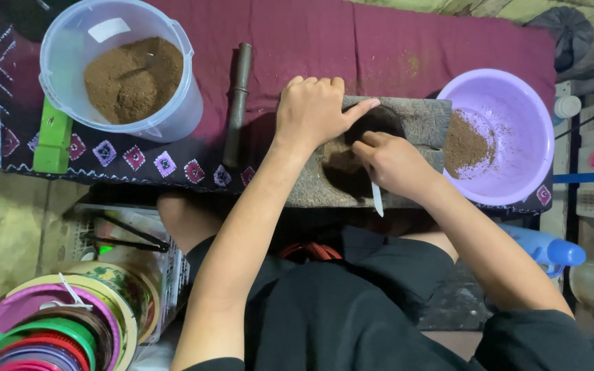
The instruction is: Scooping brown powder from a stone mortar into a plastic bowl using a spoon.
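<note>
- Landmark first: the grey grinding stone (pixel 379 161) lies across the cloth-covered table straight ahead of me, and I place everything else from it.
- Nearest me, my right hand (pixel 394 163) sits on the near middle of the stone, fingers curled tight around a small white scraper (pixel 377 199) whose blade pokes down past the stone's near edge.
- My right forearm comes in from the near right, elbow bent, wrist cocked inward.
- My left hand (pixel 314 110) rests on the stone's left part, palm down, fingers held together, thumb stretched right toward the brown powder (pixel 344 165) heaped beside my right hand. It grips nothing.
- I judge this to be the gathering step: ground powder being scraped together on the stone.
- The next move seems to call for a steady push of the scraper toward the stone's right end, left hand bracing.
- Touching that right end, the purple basin (pixel 517 172) already has powder in it.
- Left of the stone lies the dark stone roller (pixel 238 103); further left stands a clear tub (pixel 173 117) of brown powder.
</note>
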